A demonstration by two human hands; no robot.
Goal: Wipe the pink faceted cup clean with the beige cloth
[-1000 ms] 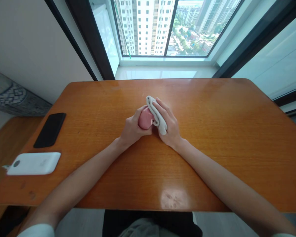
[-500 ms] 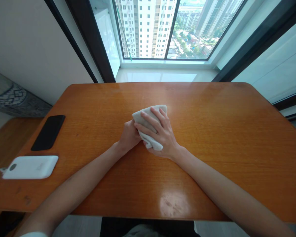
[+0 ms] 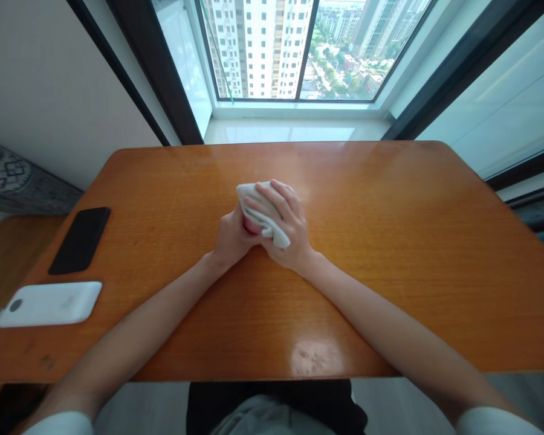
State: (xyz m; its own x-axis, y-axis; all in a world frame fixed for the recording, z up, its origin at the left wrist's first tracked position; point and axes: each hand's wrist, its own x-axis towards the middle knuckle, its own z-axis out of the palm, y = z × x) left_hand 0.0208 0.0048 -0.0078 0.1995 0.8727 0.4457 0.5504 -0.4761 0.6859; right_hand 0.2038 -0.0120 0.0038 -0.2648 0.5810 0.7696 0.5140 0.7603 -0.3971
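Observation:
Over the middle of the wooden table (image 3: 390, 241), my two hands are close together. My right hand (image 3: 291, 228) presses a folded white cloth (image 3: 276, 235) with its fingers bent over the top. Beneath the cloth, a small pink rounded object (image 3: 251, 226) peeks out; most of it is covered and its kind cannot be made out. My left hand (image 3: 234, 234) is closed around that object from the left side, its fingers largely hidden behind the cloth and the object.
On the table's left side lie a black phone (image 3: 80, 240) and, nearer to me, a white phone-shaped device (image 3: 54, 303) with a small strap at its end. Beyond the far edge is a window (image 3: 294, 109). A patterned grey cushion (image 3: 22, 181) sits at the far left.
My right hand and the cloth have shifted over the object, fingers now more curled and the cloth more bunched. The pink object has come into sight. The camera view has moved slightly.

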